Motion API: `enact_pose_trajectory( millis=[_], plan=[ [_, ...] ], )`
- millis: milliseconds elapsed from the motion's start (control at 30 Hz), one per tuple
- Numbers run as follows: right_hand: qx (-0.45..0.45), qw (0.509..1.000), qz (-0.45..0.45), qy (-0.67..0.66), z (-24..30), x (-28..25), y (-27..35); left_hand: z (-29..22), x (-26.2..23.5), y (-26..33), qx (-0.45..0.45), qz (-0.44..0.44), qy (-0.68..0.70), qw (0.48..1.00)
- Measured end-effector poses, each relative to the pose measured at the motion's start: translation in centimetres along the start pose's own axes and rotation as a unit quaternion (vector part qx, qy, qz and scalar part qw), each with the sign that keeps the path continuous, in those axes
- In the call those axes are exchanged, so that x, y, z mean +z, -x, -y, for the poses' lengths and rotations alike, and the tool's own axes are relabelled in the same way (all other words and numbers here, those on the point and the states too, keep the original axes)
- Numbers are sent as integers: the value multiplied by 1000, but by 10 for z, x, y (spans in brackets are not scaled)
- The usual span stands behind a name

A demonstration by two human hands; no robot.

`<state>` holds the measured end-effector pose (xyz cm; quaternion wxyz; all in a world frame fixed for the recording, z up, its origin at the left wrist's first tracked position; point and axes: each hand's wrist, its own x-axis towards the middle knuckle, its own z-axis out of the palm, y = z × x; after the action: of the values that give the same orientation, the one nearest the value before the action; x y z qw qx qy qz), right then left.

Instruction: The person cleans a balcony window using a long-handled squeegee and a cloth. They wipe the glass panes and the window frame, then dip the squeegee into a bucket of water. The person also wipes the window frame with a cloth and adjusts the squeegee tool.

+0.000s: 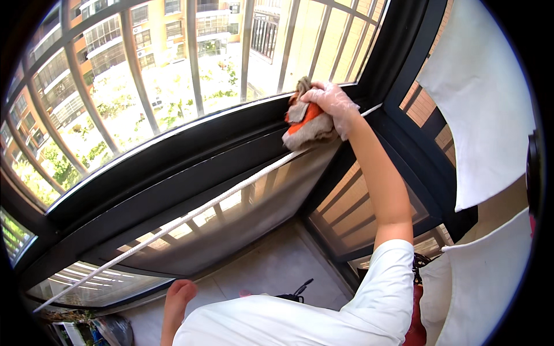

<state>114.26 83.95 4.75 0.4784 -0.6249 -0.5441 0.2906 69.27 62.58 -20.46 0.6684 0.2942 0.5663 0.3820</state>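
My right hand, in a thin clear glove, is raised and shut on a crumpled orange and brown cloth. It presses the cloth against the black window frame near the corner post. A white cord runs diagonally just under the cloth, from lower left to upper right. My left hand hangs low by my white shirt, touching nothing I can see. Its fingers do not show clearly.
Metal security bars stand outside the glass, with buildings and trees far below. White fabric sheets hang at the right. A dark screen panel sits under the frame. A small black object lies on the tiled floor, and a red item is beside my hip.
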Motion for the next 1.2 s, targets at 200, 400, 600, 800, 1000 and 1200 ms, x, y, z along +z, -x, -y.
enact_pose_trajectory(
  millis=[200, 400, 600, 800, 1000, 1200],
  plan=[
    [-114, 945, 113, -286, 44, 15, 104, -91, 22, 53, 290, 221, -302, 881],
    [-231, 892, 10, -389, -30, -5, 183, -187, -7, 106, 661, -71, -529, 528],
    [-208, 771, -29, -601, -18, 25, 261, -250, -86, 98, 597, -266, -657, 376],
    [-313, 867, -132, -365, 5, 69, 327, -276, -105, 88, 572, -259, -741, 236],
    [-278, 895, -137, -322, 20, 115, 381, -292, -100, 59, 588, -230, -750, 197],
    [-312, 913, -205, -166, 21, 105, 429, -298, -95, 37, 545, -249, -779, 181]
  ],
)
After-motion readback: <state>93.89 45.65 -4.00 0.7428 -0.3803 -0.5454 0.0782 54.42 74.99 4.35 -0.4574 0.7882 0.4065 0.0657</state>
